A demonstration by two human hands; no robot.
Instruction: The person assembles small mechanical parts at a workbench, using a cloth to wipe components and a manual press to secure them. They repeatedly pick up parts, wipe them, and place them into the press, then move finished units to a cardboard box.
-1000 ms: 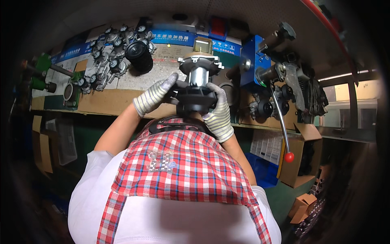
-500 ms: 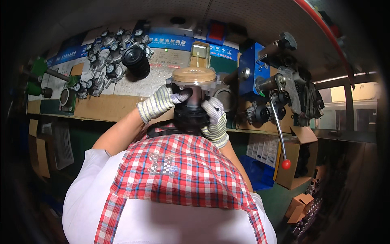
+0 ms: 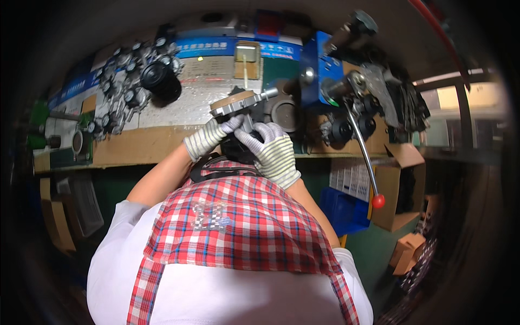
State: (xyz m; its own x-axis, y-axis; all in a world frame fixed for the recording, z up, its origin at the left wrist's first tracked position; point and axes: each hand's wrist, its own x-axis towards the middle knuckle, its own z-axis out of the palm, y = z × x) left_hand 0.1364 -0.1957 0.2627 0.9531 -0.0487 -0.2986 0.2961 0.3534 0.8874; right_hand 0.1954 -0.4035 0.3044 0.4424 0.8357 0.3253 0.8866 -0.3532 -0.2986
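Both my hands wear white striped gloves with grey fingers. My left hand (image 3: 211, 140) is closed round the near-left side of a round metal housing (image 3: 246, 102), which is tilted in front of my chest. A tan disc (image 3: 230, 101) covers its top, and a metal stub sticks out to the right. My right hand (image 3: 274, 153) has its fingers curled against the underside of the housing. Below, partly hidden by my hands, is a black round part (image 3: 233, 149); whether it is joined to the housing cannot be seen.
Several metal housings with dials (image 3: 130, 97) crowd the bench's left, beside a stack of black rings (image 3: 161, 81). A blue press (image 3: 314, 76) with a red-knobbed lever (image 3: 377, 201) stands right. Behind my hands lies a small tray (image 3: 247, 52). Green clamp tools (image 3: 40, 122) sit far left.
The housing has tilted and turned, so its metal stub now points right. My right hand has moved up from the black part's side to the housing's underside. The whole view has shifted slightly.
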